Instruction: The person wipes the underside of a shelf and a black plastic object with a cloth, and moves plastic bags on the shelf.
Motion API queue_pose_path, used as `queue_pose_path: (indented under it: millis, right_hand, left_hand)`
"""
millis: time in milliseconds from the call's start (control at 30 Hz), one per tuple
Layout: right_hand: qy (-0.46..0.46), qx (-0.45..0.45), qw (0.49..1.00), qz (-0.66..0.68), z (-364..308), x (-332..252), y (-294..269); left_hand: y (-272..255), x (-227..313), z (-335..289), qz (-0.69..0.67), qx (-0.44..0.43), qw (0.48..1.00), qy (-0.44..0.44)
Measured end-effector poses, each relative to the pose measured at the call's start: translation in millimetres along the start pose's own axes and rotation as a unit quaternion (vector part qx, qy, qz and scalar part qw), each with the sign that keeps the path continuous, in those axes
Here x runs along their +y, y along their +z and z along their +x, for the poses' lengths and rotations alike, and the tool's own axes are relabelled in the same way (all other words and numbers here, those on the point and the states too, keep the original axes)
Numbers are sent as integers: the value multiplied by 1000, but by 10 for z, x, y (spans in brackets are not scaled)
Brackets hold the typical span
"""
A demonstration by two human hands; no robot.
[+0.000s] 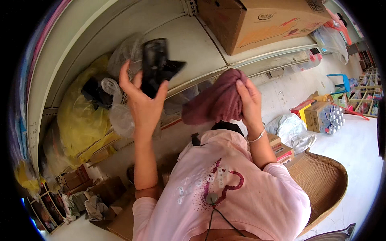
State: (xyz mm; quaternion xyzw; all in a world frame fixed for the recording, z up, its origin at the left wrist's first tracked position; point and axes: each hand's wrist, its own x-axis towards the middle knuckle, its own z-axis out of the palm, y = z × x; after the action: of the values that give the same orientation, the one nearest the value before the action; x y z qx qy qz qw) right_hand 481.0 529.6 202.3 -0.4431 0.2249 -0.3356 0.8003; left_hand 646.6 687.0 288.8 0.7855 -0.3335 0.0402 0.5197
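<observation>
Over the beige metal shelf (187, 44), my left hand (142, 100) is raised with thumb and fingers closed around a black angular object (155, 60). Motion blurs that object, so its kind is unclear. My right hand (250, 102) grips a bunched maroon cloth (215, 98) by its right side, thumb on top, in front of the shelf's edge. The cloth hangs toward the left, apart from the black object. Beside my left hand, crumpled clear plastic bags (122, 114) and a yellow plastic bag (80, 116) lie on the shelf, with another black item (97, 92) among them.
A large cardboard box (265, 28) stands on the shelf at the upper right. Near my right elbow is a woven wicker tray (321, 184). Packed bottles (333, 119), a carton (315, 117) and a blue stool (341, 83) stand farther right. Cardboard boxes (106, 190) sit low at left.
</observation>
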Motion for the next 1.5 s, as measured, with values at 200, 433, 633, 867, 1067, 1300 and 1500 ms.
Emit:
queue_pose_path:
  millis: [200, 433, 633, 867, 1067, 1300, 1500]
  right_hand:
    - [-137, -28, 980, -142, 121, -296, -78]
    - [-409, -248, 788, -389, 223, -808, 345]
    - [-315, -319, 789, -419, 406, -609, 555]
    - [-249, -233, 869, -359, 663, -548, 441]
    - [-201, -197, 934, -219, 604, -675, 272]
    - [-379, -306, 687, -539, 208, -723, 665]
    - [-374, -283, 659, -588, 326, -659, 671]
  left_hand:
    - [-56, -2, -129, -87, -133, 987, -3]
    - [-164, -9, -180, -134, -248, 959, 12]
    - [-266, 161, -126, 5, -269, 954, 128]
    - [-383, 117, -132, -65, -259, 964, -4]
    - [-532, 135, -109, -157, -213, 963, -57]
    - [-385, 250, -32, 53, -251, 965, 51]
    - [-360, 152, -36, 70, -219, 972, 43]
